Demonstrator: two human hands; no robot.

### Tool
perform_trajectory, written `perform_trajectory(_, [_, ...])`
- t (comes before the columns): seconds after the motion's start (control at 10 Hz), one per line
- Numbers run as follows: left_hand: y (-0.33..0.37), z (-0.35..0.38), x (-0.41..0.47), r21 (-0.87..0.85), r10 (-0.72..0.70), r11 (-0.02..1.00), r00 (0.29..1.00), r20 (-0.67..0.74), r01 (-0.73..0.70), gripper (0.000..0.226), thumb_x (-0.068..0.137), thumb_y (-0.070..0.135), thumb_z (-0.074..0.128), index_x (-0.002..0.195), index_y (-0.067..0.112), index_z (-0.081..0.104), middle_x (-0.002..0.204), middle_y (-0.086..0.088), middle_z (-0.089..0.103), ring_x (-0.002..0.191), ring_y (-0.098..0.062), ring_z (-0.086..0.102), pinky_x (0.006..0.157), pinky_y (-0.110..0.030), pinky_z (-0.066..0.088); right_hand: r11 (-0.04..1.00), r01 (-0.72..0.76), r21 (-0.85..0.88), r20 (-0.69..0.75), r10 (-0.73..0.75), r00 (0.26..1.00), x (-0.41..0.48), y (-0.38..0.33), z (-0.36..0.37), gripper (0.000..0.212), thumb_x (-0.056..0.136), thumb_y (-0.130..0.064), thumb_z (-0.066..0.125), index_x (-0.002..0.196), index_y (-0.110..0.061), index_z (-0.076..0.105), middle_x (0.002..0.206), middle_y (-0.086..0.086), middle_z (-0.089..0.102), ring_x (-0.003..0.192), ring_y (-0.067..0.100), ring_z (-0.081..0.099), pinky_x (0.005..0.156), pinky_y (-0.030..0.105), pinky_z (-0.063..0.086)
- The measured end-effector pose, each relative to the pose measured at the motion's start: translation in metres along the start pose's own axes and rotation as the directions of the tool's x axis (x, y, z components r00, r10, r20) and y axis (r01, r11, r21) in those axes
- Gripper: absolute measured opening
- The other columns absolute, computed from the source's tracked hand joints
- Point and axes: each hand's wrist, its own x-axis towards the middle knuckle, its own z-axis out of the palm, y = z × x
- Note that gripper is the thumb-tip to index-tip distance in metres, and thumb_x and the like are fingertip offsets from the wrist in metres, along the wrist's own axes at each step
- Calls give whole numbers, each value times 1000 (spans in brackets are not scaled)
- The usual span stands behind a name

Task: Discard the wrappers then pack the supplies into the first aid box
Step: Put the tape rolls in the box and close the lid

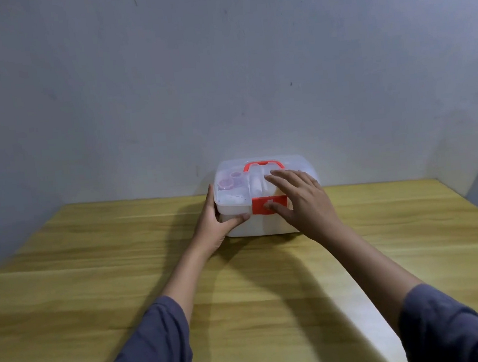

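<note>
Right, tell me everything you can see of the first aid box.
The first aid box is white plastic with a clear, rounded lid, a red handle lying flat on top and a red front latch. The lid is down; small purple-capped containers and white items show through it. It sits upright at the far edge of the wooden table, near the wall. The left hand grips its left front corner; the right hand lies over the lid, thumb on the latch.

A yellowish wood-grain tabletop [95,284] runs back to a plain pale grey wall [219,65] with faint scuffs. Soft shadows fall across the wood.
</note>
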Motion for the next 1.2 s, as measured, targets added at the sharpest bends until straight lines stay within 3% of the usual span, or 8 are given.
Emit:
perform_trajectory(0.1, [1,-6,-1,39,-63,997,996,57,61,109,55,44,87,144,32,26,140,9,50,130,-7,46,110,-37,39,989,-116,86,-45,121,992,-6,5,-7,64,84,-57,33,132,-17,48,140,6,48,131,24,43,114,38,23])
perform_trajectory(0.2, [6,-7,-3,41,-107,994,992,62,105,125,51,53,85,149,33,11,150,10,37,136,-8,37,115,-38,32,942,-263,209,-3,270,963,-16,13,-11,63,89,-54,41,141,-20,35,152,8,30,141,24,25,117,39,20])
perform_trajectory(0.3, [17,3,-3,30,-128,991,991,35,127,130,53,69,74,149,34,-6,159,11,11,145,-8,14,117,-32,18,830,-379,410,96,374,922,-26,20,-8,66,90,-44,48,146,-27,19,156,6,20,145,18,15,114,31,18])
perform_trajectory(0.4, [18,13,1,37,-111,993,994,-16,111,101,78,50,63,150,32,-6,160,9,4,147,-11,7,117,-31,16,810,-374,451,75,384,920,-26,24,-7,66,90,-40,52,146,-23,22,154,5,26,144,18,20,114,32,22])
perform_trajectory(0.8, [13,37,33,34,-42,998,997,-61,44,81,89,26,57,150,25,4,157,3,19,138,-4,21,103,-20,25,802,-391,452,42,419,907,-8,55,6,65,89,-29,56,144,-11,25,152,11,30,142,24,23,115,35,22])
perform_trajectory(0.9, [17,35,32,69,-95,993,995,-37,97,84,89,32,58,150,28,0,159,3,16,143,-14,19,106,-24,25,805,-396,441,52,418,907,-8,54,4,65,90,-28,56,144,-9,24,151,12,30,142,25,23,114,34,22])
perform_trajectory(1.0, [25,32,30,153,-158,975,987,-25,160,90,87,40,59,150,27,-5,160,0,10,147,-22,15,115,-38,21,776,-444,448,119,440,890,-7,49,-2,67,91,-30,54,145,-11,19,154,11,25,144,25,20,117,38,21])
perform_trajectory(1.2, [27,27,-14,302,-287,904,953,-94,302,76,92,36,53,151,12,11,159,-7,15,147,-21,16,117,-32,17,710,-588,386,242,537,808,-41,31,-7,69,95,-30,43,148,-7,6,158,12,9,146,23,9,116,31,12])
